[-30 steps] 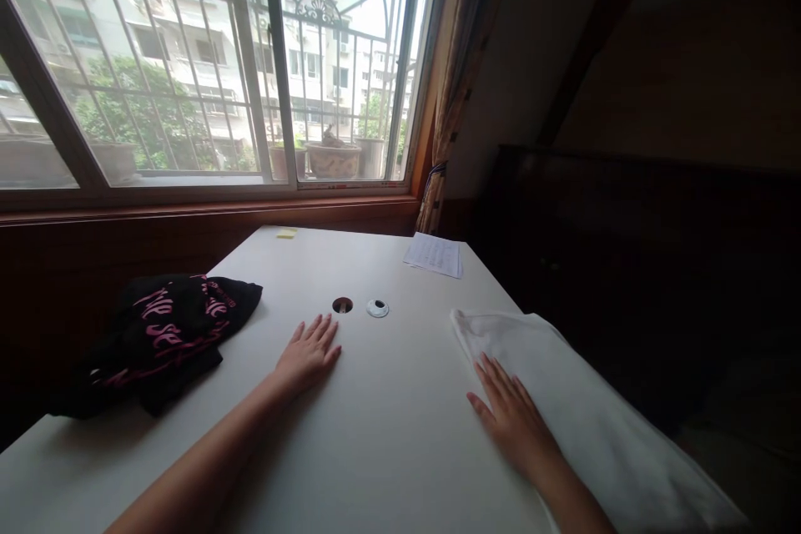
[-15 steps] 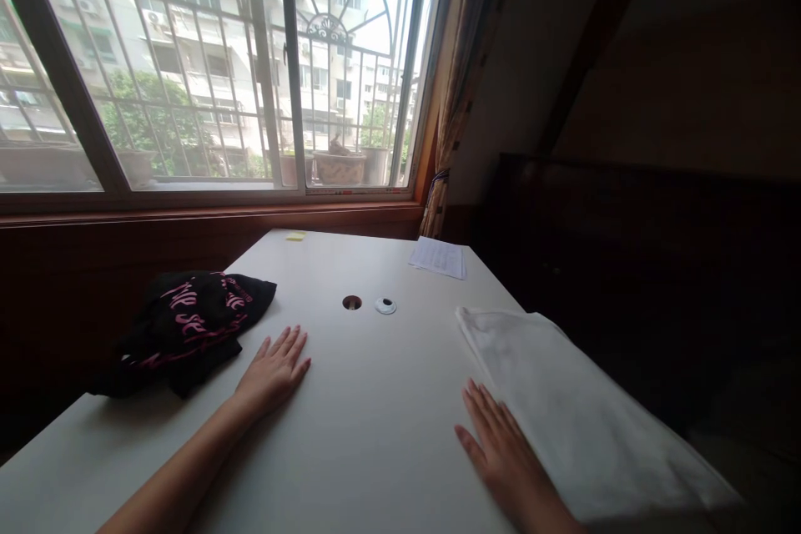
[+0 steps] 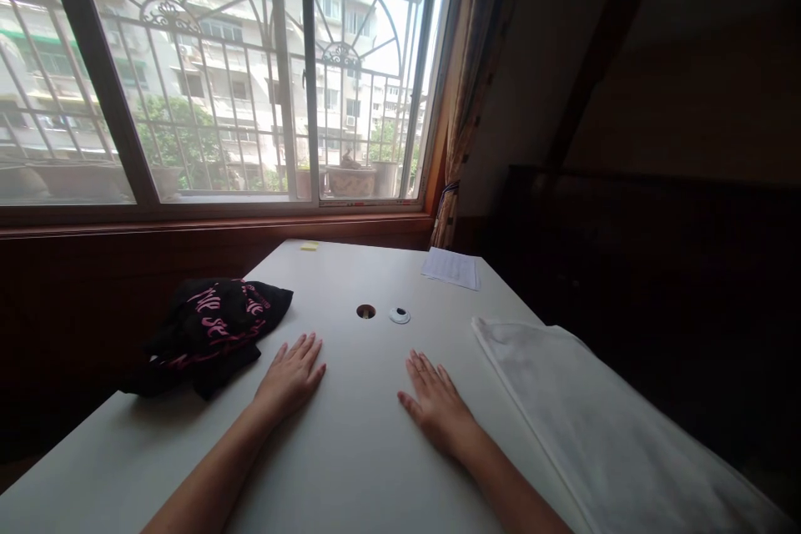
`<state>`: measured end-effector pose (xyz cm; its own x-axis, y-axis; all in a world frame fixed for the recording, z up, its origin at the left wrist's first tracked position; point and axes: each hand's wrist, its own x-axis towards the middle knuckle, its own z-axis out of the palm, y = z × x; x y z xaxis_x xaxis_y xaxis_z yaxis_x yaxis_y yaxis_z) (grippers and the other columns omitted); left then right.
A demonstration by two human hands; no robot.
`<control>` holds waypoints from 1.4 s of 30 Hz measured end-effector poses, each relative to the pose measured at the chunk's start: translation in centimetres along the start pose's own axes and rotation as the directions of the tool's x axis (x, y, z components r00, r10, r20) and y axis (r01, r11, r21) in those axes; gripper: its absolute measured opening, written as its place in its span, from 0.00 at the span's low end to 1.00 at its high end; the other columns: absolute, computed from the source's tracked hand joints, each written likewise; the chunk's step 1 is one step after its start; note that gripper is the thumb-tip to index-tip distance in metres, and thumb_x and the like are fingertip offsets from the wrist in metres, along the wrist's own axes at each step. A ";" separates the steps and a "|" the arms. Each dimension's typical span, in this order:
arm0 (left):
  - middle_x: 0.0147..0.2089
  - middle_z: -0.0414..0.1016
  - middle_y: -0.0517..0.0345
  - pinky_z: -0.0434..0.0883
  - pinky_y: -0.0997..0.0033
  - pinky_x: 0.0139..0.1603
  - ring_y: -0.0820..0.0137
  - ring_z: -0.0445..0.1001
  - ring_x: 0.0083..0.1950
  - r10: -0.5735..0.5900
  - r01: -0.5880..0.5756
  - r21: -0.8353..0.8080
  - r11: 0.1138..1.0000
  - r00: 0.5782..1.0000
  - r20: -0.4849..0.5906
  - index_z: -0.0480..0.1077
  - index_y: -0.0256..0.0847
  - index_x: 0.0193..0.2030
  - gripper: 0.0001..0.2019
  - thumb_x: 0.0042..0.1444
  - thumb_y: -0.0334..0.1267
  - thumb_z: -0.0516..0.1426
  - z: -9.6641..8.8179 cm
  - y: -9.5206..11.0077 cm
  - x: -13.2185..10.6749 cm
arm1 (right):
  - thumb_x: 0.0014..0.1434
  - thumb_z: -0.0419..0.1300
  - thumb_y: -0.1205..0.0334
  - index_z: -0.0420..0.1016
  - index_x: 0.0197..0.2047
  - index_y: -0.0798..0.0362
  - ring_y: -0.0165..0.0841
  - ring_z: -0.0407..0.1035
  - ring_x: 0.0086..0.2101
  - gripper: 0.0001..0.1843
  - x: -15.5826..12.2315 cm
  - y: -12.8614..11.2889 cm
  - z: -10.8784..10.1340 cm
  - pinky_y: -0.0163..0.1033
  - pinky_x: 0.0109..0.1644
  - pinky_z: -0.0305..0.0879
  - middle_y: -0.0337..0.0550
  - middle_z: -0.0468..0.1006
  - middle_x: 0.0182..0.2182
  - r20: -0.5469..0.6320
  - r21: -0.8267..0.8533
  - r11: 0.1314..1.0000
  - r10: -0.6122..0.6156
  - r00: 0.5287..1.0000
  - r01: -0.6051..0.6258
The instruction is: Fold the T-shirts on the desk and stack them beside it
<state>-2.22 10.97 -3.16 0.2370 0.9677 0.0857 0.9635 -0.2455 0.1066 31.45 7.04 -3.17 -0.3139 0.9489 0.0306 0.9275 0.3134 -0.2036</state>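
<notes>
My left hand (image 3: 291,377) lies flat on the white table (image 3: 350,450), palm down with fingers stretched out. Just beyond it to the left is a crumpled black garment (image 3: 216,325) with pink lettering, not touched by the hand. My right hand (image 3: 438,402) also rests palm down on the tabletop, open, its thumb pointing inward. To its right a white cloth (image 3: 581,400) lies spread along the table's right side, apart from the hand. Neither hand holds anything.
A round hole (image 3: 366,311) in the tabletop has a white round cover (image 3: 399,315) beside it. Printed paper (image 3: 451,269) and a yellow sticky note (image 3: 309,246) lie near the far edge. Behind stand a barred window (image 3: 231,83) and a tied curtain (image 3: 460,125).
My right hand has moved inward and forward, away from the white cloth, and now lies flat on the table. My left hand stays put. The view has shifted slightly left and up.
</notes>
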 end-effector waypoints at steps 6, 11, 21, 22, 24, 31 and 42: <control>0.77 0.49 0.52 0.46 0.48 0.74 0.59 0.46 0.77 0.023 -0.023 -0.021 1.000 1.000 -0.011 0.56 0.42 0.74 0.29 0.70 0.50 0.44 -0.1 -0.4 0.5 | 0.71 0.42 0.42 0.49 0.75 0.56 0.41 0.39 0.72 0.38 1.4 -0.6 0.1 0.54 0.75 0.34 0.48 0.44 0.74 -0.018 0.047 0.998 -0.036 0.999 0.036; 0.76 0.52 0.52 0.47 0.48 0.74 0.58 0.49 0.77 0.037 -0.038 -0.032 0.999 0.999 -0.036 0.58 0.42 0.73 0.28 0.70 0.49 0.44 0.1 -0.8 0.9 | 0.71 0.44 0.48 0.58 0.72 0.58 0.41 0.47 0.71 0.34 1.4 -0.1 -0.4 0.52 0.74 0.42 0.49 0.55 0.72 -0.063 0.098 0.993 -0.058 0.996 0.064; 0.76 0.53 0.53 0.48 0.50 0.75 0.59 0.49 0.76 0.040 -0.041 -0.044 0.998 0.999 -0.032 0.59 0.44 0.72 0.27 0.70 0.49 0.46 -0.1 -1.0 0.9 | 0.69 0.47 0.56 0.66 0.68 0.56 0.38 0.53 0.69 0.29 1.7 0.1 -0.5 0.50 0.74 0.46 0.47 0.62 0.69 -0.120 0.143 0.987 -0.055 0.991 0.072; 0.76 0.53 0.53 0.48 0.50 0.75 0.59 0.49 0.76 0.040 -0.041 -0.042 0.998 0.999 -0.032 0.59 0.44 0.72 0.27 0.70 0.49 0.46 -0.1 -1.0 0.9 | 0.68 0.47 0.56 0.66 0.68 0.56 0.38 0.54 0.69 0.29 1.7 0.1 -0.5 0.49 0.74 0.47 0.47 0.63 0.69 -0.123 0.143 0.987 -0.056 0.991 0.073; 0.76 0.53 0.53 0.48 0.51 0.75 0.59 0.49 0.76 0.040 -0.042 -0.041 0.998 0.999 -0.035 0.59 0.44 0.72 0.27 0.70 0.49 0.46 0.0 -1.0 0.9 | 0.68 0.48 0.57 0.67 0.67 0.57 0.38 0.54 0.68 0.28 1.7 0.2 -0.6 0.49 0.74 0.47 0.48 0.63 0.68 -0.131 0.144 0.986 -0.061 0.990 0.080; 0.76 0.51 0.53 0.48 0.49 0.75 0.59 0.48 0.77 0.041 -0.042 -0.031 0.999 0.999 -0.021 0.58 0.42 0.73 0.28 0.70 0.49 0.45 -0.1 -1.0 0.9 | 0.67 0.48 0.59 0.69 0.66 0.57 0.39 0.56 0.68 0.28 1.8 0.3 -0.7 0.49 0.73 0.49 0.49 0.65 0.67 -0.150 0.159 0.982 -0.077 0.986 0.101; 0.71 0.64 0.48 0.55 0.46 0.72 0.55 0.60 0.72 0.115 -0.135 -0.111 0.985 0.978 -0.174 0.67 0.42 0.67 0.23 0.67 0.44 0.51 1.3 -2.5 1.2 | 0.66 0.51 0.61 0.72 0.64 0.58 0.39 0.59 0.66 0.26 2.0 0.5 -0.4 0.49 0.73 0.51 0.50 0.68 0.65 -0.198 0.215 0.970 -0.074 0.977 0.117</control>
<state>-4.18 12.77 -4.63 0.3209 0.9084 0.2681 0.9028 -0.3789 0.2032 31.39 9.13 -2.80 -0.3353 0.9113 0.2389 0.8192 0.4073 -0.4038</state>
